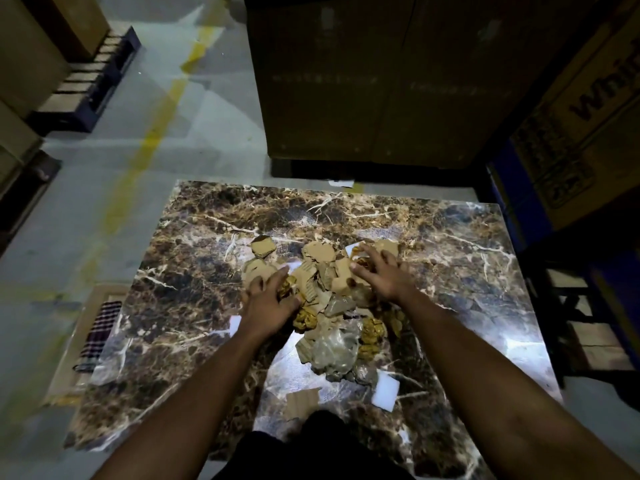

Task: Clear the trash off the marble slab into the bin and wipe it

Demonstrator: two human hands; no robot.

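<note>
two of your hands are down on a big pile of trash (325, 299) in the middle of the marble slab (194, 271). the slab is brown and shiny with white lines, and it lies flat on the grey floor (156, 140). a yellow stripe (138, 161) runs along the floor on the left. a very big brown box (381, 81) stands just past the far edge of the slab, and another box with printed letters (581, 109) is on the right. a checked cloth (98, 334) lies on a flat board just beside the left edge of the slab.

the pile is torn cardboard bits, crumpled clear plastic and yellow crinkly wrappers, all heaped together. your left hand (270, 299) rests on the left side of the pile, fingers spread and bent a little over the scraps. your right hand (377, 275) rests on the right side, fingers spread wide and flat on the cardboard. you can't tell if either hand is really holding a piece.

a white foam piece (388, 389) lies near you, apart from the pile. a small cardboard scrap (301, 401) lies just left of it. a small white bit (235, 323) sits by your left wrist.
</note>
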